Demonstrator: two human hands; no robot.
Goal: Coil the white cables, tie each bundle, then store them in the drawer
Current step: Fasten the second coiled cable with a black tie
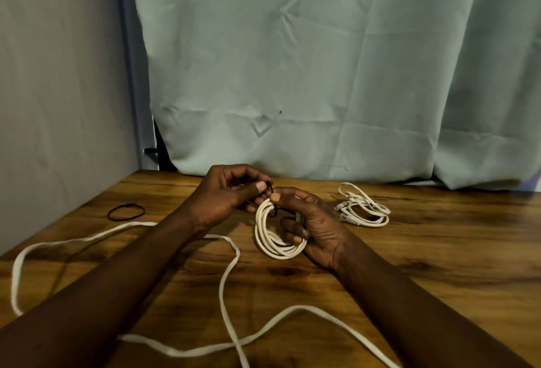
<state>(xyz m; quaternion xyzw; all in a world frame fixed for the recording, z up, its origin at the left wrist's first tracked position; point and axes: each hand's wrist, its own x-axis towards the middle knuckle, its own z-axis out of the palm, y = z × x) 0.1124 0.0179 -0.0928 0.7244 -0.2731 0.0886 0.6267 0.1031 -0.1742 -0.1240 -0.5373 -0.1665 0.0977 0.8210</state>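
Note:
A coiled white cable [268,236] is held upright above the wooden table [439,265]. My right hand [313,221] grips the coil's right side, thumb at its top. My left hand [228,192] pinches a thin black elastic band [270,189] at the top of the coil; the band partly loops round the strands. Another white cable bundle [364,209] lies coiled on the table to the right. A long flat white cable [228,274] sprawls loose across the near table, passing under my forearms. No drawer is in view.
A spare black elastic band [126,211] lies on the table at the far left. A pale green curtain [322,75] hangs behind the table's back edge, and a grey wall [58,104] borders the left side.

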